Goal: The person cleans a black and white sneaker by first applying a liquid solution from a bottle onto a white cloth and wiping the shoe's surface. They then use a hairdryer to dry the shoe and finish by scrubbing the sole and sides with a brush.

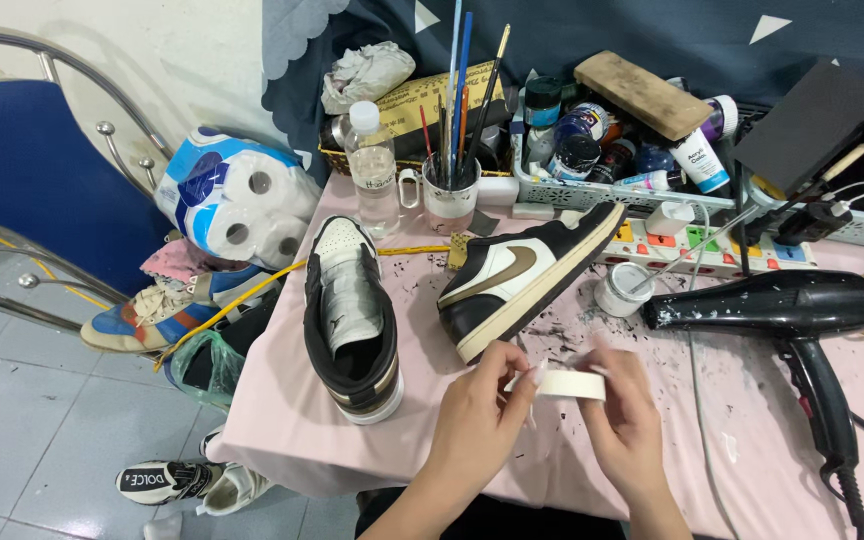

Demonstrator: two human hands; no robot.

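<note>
I have both hands raised just above the desk's near edge, forearms coming in from below. My right hand has its fingers clamped on a roll of white tape. My left hand pinches the tape's loose end, fingers together. A black-and-brown sneaker lies tilted just beyond, another sneaker towards the left edge.

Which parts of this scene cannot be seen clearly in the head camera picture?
- Roll of tape: its loose end is hidden behind the left hand and right hand.
- Hair dryer: its cord is cut off by the bottom edge.
- Paint bottles: too small and crowded to distinguish.
</note>
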